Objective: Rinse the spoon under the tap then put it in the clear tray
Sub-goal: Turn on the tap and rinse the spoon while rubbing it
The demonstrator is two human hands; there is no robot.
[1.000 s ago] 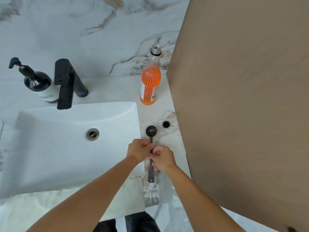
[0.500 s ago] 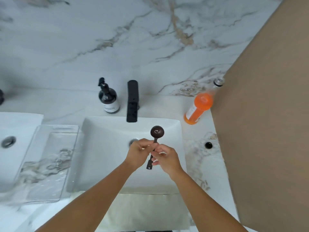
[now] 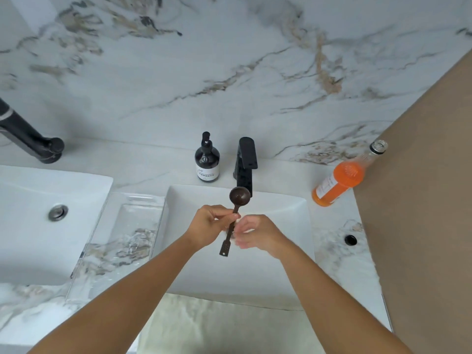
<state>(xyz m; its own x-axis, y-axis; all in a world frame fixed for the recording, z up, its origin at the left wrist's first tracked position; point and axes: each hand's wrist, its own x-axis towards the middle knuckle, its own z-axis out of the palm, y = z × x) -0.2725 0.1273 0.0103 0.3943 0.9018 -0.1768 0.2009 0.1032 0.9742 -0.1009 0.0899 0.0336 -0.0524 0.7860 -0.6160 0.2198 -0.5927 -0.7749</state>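
A dark brown spoon point(image 3: 239, 196) with a round bowl is held over the white sink point(image 3: 286, 208), its bowl just below the spout of the black tap point(image 3: 245, 164). My left hand point(image 3: 209, 226) pinches the spoon's thin handle near the middle. My right hand point(image 3: 258, 235) is beside the handle's lower part with fingers spread, apart from it or barely touching. No water is seen running. The clear tray point(image 3: 102, 251) lies on the counter left of the sink, with nothing in it.
A dark soap pump bottle point(image 3: 207, 162) stands left of the tap. An open orange drink bottle point(image 3: 339, 182) leans at the right, with a black cap point(image 3: 350, 239) nearby. A second sink point(image 3: 30, 226) and tap point(image 3: 28, 136) are at far left. A brown panel point(image 3: 421, 200) bounds the right.
The spoon was lifted from the counter on the right and carried over the sink, up under the tap's spout. My right hand has loosened from the handle while my left hand keeps holding it.
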